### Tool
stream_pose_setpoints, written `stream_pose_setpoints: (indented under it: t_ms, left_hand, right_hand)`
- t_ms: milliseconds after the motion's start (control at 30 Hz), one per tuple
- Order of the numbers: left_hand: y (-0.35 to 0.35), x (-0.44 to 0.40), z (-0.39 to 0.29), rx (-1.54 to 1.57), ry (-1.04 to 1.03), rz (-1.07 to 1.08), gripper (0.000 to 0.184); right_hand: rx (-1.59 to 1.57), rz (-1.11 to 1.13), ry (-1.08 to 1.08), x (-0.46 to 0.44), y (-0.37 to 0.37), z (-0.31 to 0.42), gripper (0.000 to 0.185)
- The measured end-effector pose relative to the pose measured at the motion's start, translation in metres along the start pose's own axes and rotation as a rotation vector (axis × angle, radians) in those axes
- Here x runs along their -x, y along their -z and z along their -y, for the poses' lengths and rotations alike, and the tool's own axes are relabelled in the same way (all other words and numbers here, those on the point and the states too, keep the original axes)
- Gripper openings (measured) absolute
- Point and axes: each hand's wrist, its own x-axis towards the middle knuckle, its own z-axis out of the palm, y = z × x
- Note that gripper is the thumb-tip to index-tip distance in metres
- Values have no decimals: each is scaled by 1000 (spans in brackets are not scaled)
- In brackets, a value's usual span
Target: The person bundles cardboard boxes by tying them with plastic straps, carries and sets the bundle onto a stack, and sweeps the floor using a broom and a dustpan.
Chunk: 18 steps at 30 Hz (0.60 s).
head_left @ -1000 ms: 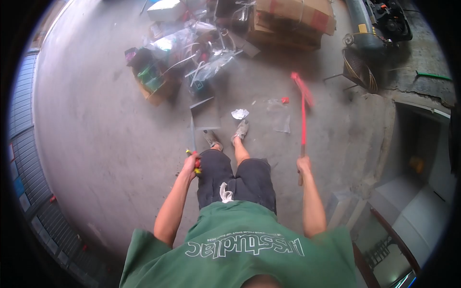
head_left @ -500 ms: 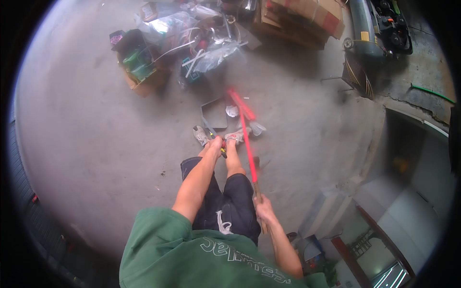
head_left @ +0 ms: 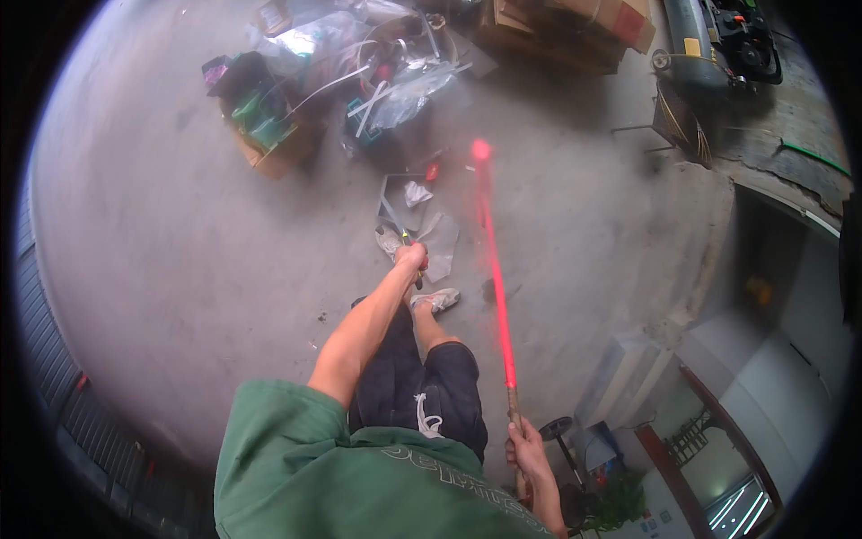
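Note:
My left hand (head_left: 413, 256) is closed around the grip of a grey dustpan (head_left: 395, 190), which lies on the floor in front of my shoes. A crumpled white paper (head_left: 417, 193) sits at the pan's right part. A small red piece (head_left: 432, 171) is by its far right corner. Between the pan and my right shoe (head_left: 437, 299) lies a sheet of clear plastic (head_left: 439, 244). In my right hand (head_left: 528, 449) is the lower end of a red-handled broom (head_left: 499, 301). The broom's far end is smeared by motion, right of the pan and apart from it.
Ahead lies a pile of plastic bags (head_left: 314, 45) with an open cardboard box (head_left: 269, 148) of scraps. Flattened cardboard (head_left: 557, 36) is stacked beyond. A grey tank (head_left: 696, 54) and a thin metal stand (head_left: 678, 126) are at far right. A white door frame (head_left: 620, 377) stands nearer.
The broom's far end has swung right and away from the pan, and my right hand has drawn back. The plastic sheet now lies left of the broom. My right foot has moved nearer my body.

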Motion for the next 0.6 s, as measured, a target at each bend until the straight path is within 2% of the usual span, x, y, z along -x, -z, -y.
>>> stream_pose_setpoints:
  t_ms: [67,100,233,367,600]
  left_hand:
    - [-2,18,-9,-174,-48,-156,13]
    - [-2,21,-11,-179,-42,-156,13]
    - [1,22,-10,-321,-65,-162,17]
    - [-1,38,-16,-369,-87,-181,18]
    - [20,17,-12,-166,-100,-38,17]
  right_hand:
    - [-213,56,-163,7,-6,14,32]
    - [-216,55,-170,-1,-6,14,32]
    - [-683,441,-315,-84,-21,4,36]
    - [-689,521,-306,-107,-59,29,33]
    - [-526,633,-200,-103,-15,69,30]
